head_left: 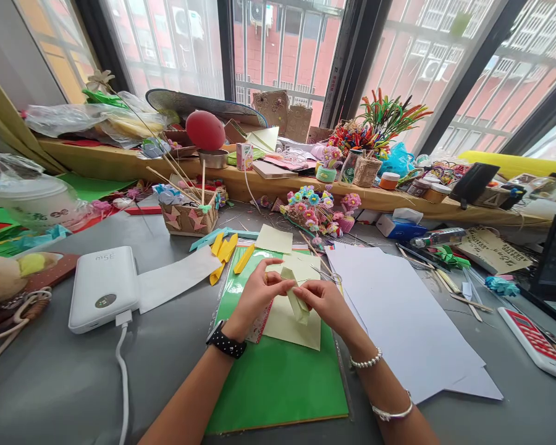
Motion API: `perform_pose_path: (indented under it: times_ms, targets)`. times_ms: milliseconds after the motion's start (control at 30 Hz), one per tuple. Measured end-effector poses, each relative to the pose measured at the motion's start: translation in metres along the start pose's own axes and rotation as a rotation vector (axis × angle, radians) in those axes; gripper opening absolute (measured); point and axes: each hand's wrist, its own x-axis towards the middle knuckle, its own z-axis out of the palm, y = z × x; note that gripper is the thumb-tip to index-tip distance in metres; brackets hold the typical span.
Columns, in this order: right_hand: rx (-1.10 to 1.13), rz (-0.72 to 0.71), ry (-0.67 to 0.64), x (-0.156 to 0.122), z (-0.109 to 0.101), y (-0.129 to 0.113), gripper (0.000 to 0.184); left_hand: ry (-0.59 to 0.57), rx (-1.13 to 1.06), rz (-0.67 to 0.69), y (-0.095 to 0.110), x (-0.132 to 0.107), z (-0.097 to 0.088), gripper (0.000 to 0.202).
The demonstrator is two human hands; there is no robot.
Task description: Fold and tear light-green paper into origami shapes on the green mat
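Observation:
Between my two hands is a small folded strip of pale yellow-green paper (297,304), tilted, with creases along its length. My left hand (264,290) pinches its upper left edge with thumb and forefinger. From the other side, my right hand (324,301) grips it, fingertips close to those of my left. Beneath the hands lie sheets of pale yellow paper (306,337) on a green pack of paper (278,389). A patterned red-edged piece (259,324) is partly hidden under my left hand. Folded yellow paper strips (244,258) sit just beyond the pack.
White paper sheets (398,327) spread to the right, with a pair of scissors (336,278) by their edge. At left lies a white power bank (104,287) with a cable. Behind stand a cardboard box of sticks (189,219) and craft flowers (312,210). A calculator (537,343) lies far right.

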Motion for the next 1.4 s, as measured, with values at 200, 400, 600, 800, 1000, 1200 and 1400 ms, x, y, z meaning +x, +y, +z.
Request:
perform_pose_path:
  times_ms: [200, 400, 600, 800, 1000, 1200, 1400]
  targets:
    - [-0.003, -0.003, 0.089, -0.0002, 0.0052, 0.0010, 0.032, -0.011, -0.027, 0.008, -0.0010, -0.0007, 0.0011, 0.047]
    - [0.110, 0.054, 0.027, 0.0011, 0.0048, 0.0036, 0.026, 0.143, -0.097, 0.044, 0.0004, -0.0001, -0.0008, 0.041]
    - [0.206, 0.100, 0.010, 0.0011, 0.0041, 0.0037, 0.024, 0.197, -0.139, 0.066, -0.0018, 0.0018, -0.0024, 0.044]
    - [0.254, 0.096, -0.016, 0.0006, 0.0041, 0.0030, 0.023, 0.051, -0.145, -0.067, -0.0042, 0.0005, -0.0006, 0.053]
    - [0.307, 0.173, -0.083, 0.0003, 0.0011, 0.0000, 0.025, 0.131, -0.130, -0.036, -0.0050, 0.0016, -0.0009, 0.051]
    - [0.353, 0.182, -0.130, -0.0009, -0.0008, -0.0029, 0.023, 0.169, -0.179, -0.031, -0.0027, 0.0020, -0.0021, 0.046]
    - [0.375, 0.167, -0.155, -0.0023, -0.0029, -0.0050, 0.021, 0.165, -0.212, -0.046, -0.0013, 0.0022, -0.0021, 0.043]
